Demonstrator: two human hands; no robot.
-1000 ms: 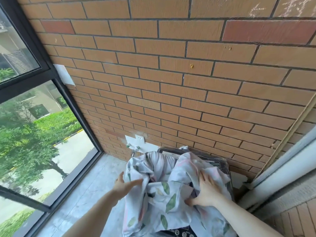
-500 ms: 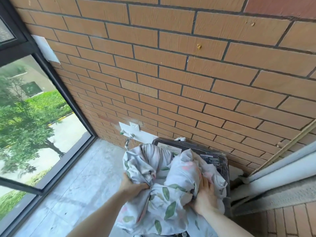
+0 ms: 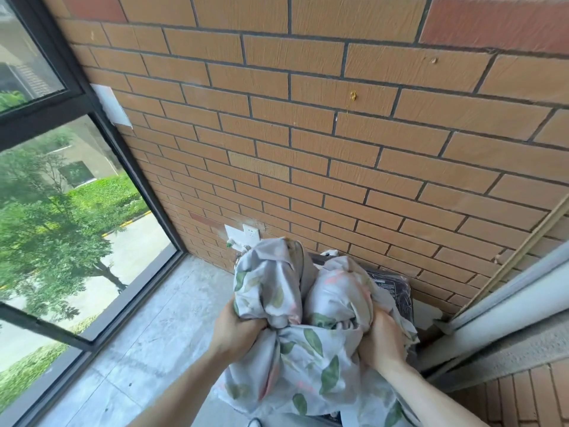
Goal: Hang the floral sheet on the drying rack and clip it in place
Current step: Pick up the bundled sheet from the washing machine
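Against a wall (image 3: 308, 134) of rough tan brick with dark mortar lines, a person grips a crumpled floral sheet (image 3: 311, 343) in both bare hands. The left hand (image 3: 235, 329) is clenched around a bunched fold on one side, and the right hand (image 3: 380, 340) is closed on the cloth on the other. The sheet, pale grey-white and printed with green leaves and faint pink blooms, bulges in two rounded lumps above the fists and hangs in loose folds below them. Behind it sits a dark, boxy appliance (image 3: 397, 288) bearing a white printed label too small to read. A white socket plate (image 3: 244, 234) is fixed low on the brick. Black-framed windows (image 3: 77, 97) meet a speckled grey concrete floor (image 3: 147, 349).
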